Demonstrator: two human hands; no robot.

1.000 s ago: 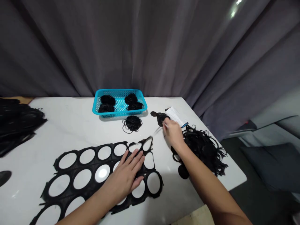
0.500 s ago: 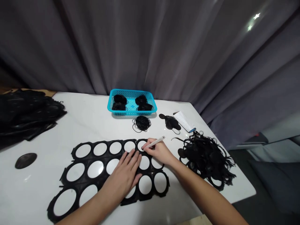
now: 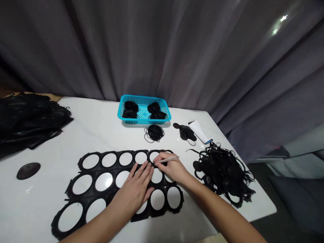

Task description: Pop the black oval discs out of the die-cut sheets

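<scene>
A black sheet with rows of round holes [image 3: 93, 170] lies flat, the white tabletop showing through the holes. My left hand [image 3: 136, 184] rests palm down on its middle, fingers stretched out and slightly apart. My right hand [image 3: 170, 165] pinches a slim, light-coloured pen-like tool [image 3: 165, 159] with its tip at the edge of a hole in the top row, just right of my left fingertips. The tip itself is too small to make out. My right hand covers part of the sheet's right side.
A blue basket [image 3: 144, 122] holds several black bundles; another black bundle [image 3: 155, 133] lies before it. Black scraps [image 3: 225, 172] are heaped at right, near a white paper [image 3: 199, 131] and small black pieces [image 3: 186, 133]. Black material [image 3: 30, 121] and a dark disc [image 3: 28, 170] are at left.
The pen-like tool has tipped lower, its rear end now nearer the table, and my right hand has turned slightly. My left hand stays pressed on the sheet. The view has shifted a little.
</scene>
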